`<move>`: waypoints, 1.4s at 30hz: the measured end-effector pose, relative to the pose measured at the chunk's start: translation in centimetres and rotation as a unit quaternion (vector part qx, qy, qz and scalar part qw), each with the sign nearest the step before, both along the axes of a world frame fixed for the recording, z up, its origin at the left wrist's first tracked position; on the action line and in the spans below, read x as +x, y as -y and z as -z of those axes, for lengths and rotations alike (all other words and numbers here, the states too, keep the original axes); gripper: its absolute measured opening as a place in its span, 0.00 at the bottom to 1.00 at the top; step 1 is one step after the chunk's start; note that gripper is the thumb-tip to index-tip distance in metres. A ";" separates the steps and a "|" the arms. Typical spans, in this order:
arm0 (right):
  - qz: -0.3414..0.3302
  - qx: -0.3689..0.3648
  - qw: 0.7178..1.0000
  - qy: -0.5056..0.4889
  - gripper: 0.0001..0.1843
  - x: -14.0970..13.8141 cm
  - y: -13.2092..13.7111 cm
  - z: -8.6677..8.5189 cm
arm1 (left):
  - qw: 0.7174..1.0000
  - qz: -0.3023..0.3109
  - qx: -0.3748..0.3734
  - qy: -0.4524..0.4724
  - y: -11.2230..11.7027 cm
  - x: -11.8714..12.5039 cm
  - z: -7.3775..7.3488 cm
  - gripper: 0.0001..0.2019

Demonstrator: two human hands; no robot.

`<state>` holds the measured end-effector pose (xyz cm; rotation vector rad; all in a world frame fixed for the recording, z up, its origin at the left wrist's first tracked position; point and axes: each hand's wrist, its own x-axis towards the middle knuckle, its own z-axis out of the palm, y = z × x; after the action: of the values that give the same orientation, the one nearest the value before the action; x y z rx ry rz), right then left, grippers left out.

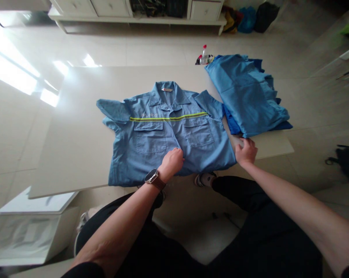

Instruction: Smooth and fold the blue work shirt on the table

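A blue short-sleeved work shirt lies spread face up on the table, collar away from me. It has a yellow-green and grey stripe across the chest and two flap pockets. My left hand, with a watch on its wrist, is closed on the front of the shirt near the lower middle. At the shirt's lower right corner is my right hand, fingers curled, by the table edge. What its fingers hold, if anything, is hidden. Just beyond it lies a pile of folded blue clothes, lighter blue over darker.
The pale table reaches left past the shirt. A clear bottle with a red cap stands behind its far edge. A white cabinet is at the back. At lower left sits a translucent storage box. My legs are below the near edge.
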<state>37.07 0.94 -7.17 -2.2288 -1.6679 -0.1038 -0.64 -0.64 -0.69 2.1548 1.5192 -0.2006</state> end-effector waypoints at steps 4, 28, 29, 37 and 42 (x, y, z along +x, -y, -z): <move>0.001 -0.002 1.000 0.001 0.23 -0.1 0.0 -0.1 | 1.000 0.004 0.008 0.005 0.0 -0.2 0.4 0.11; -0.002 0.003 1.000 0.004 0.23 0.2 -0.1 0.0 | 1.000 0.007 0.008 0.016 -0.1 -0.4 0.0 0.13; -0.002 0.002 1.000 0.005 0.23 0.3 -0.1 0.1 | 1.000 0.012 0.010 0.019 -0.1 -0.4 0.1 0.13; -0.003 0.006 1.000 0.003 0.23 0.4 -0.1 0.2 | 0.999 0.030 0.012 0.032 0.2 -0.3 0.1 0.12; 0.001 0.007 1.000 0.004 0.23 0.4 -0.2 0.2 | 0.999 0.026 0.003 0.030 0.3 -0.2 -0.1 0.12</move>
<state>37.50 1.16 -7.40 -2.2229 -1.6635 -0.1242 -0.83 -0.94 -0.55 2.1880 1.4330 -0.1472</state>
